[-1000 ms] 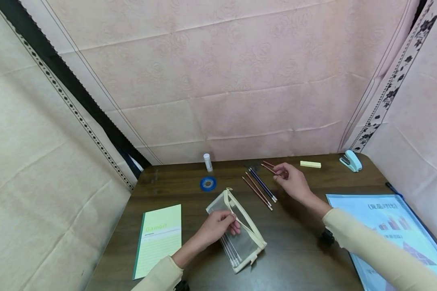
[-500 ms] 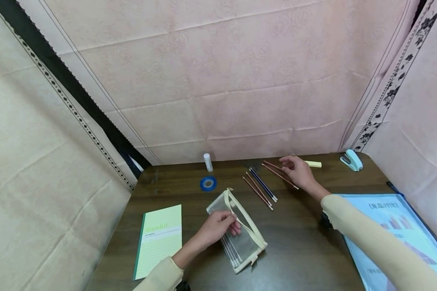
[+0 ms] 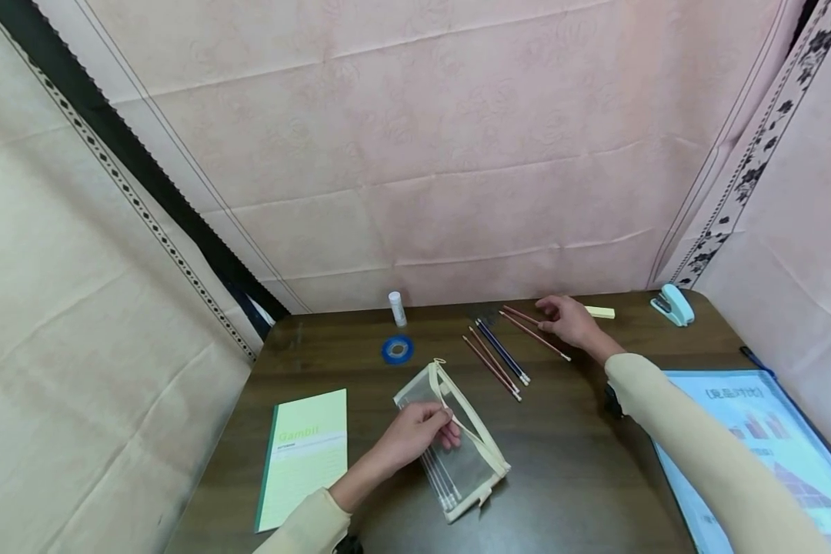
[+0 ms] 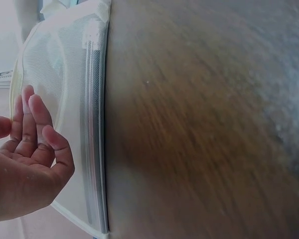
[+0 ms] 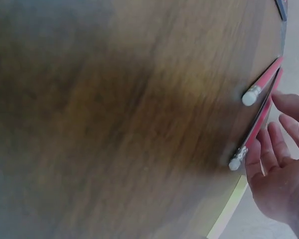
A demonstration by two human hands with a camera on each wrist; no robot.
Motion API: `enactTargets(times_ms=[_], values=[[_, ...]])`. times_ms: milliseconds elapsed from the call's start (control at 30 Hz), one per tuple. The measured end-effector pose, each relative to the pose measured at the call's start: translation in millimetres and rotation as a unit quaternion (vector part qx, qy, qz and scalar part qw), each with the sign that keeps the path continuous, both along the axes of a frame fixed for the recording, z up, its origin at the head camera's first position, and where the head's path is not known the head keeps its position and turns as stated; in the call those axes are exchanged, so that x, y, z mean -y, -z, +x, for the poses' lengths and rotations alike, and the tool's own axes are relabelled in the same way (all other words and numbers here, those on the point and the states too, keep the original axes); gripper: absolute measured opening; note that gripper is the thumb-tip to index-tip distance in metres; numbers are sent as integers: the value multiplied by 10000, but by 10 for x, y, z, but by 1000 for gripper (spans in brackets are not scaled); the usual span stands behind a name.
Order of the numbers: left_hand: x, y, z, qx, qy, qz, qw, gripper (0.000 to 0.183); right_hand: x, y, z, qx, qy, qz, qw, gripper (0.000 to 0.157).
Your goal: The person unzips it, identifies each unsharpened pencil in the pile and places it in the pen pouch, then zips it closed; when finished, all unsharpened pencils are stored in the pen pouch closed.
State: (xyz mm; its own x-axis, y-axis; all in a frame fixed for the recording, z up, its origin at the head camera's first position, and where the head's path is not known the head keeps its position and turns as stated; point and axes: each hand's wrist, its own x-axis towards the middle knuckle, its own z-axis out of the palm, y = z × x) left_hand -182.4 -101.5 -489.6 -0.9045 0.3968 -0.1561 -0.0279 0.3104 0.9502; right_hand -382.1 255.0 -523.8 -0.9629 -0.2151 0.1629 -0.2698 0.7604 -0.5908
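Observation:
In the head view, my left hand (image 3: 415, 432) pinches the cream edge of a mesh zip pencil case (image 3: 465, 465). The left wrist view shows thumb and forefinger meeting at that rim, the other fingers loosely bent before the mesh (image 4: 50, 55). Several thin sticks show inside the case. At the table's far side, my right hand (image 3: 573, 322) pinches a reddish pencil (image 5: 258, 123) near its white eraser end; the pencil lies low against the table. A second reddish pencil (image 3: 536, 336) rests beside it, nearer to me. Several more pencils (image 3: 495, 362), reddish and dark blue, lie to the left.
Blue tape (image 3: 397, 350) and a glue stick (image 3: 398, 309) stand behind the case. A green notebook (image 3: 305, 462) lies left. On the right are a yellow sticky-note pad (image 3: 601, 312), a mint stapler (image 3: 675, 305) and a blue folder (image 3: 720, 415). Curtains border the table.
My right hand has left the nearer reddish pencil, which now lies fully visible, and moved slightly away to the farther one. The left hand and pencil case have stayed put.

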Motion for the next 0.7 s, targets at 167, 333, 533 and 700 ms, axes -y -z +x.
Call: enactTargets(times_ms=[167, 333, 533, 700], values=[[-8, 7, -2, -4, 1, -6, 10000, 33, -14, -3, -13, 329, -208, -84, 9992, 47], [-12, 23, -12, 30, 4, 92, 10000, 35, -21, -6, -19, 672, -368, -248, 9968, 48], [-12, 33, -30, 78, -13, 15, 10000, 34, -46, -14, -29, 848, -429, -305, 9950, 45], [-3, 38, -29, 96, -1, 53, 9999, 33, -41, -20, -25, 881, -463, -270, 9947, 42]])
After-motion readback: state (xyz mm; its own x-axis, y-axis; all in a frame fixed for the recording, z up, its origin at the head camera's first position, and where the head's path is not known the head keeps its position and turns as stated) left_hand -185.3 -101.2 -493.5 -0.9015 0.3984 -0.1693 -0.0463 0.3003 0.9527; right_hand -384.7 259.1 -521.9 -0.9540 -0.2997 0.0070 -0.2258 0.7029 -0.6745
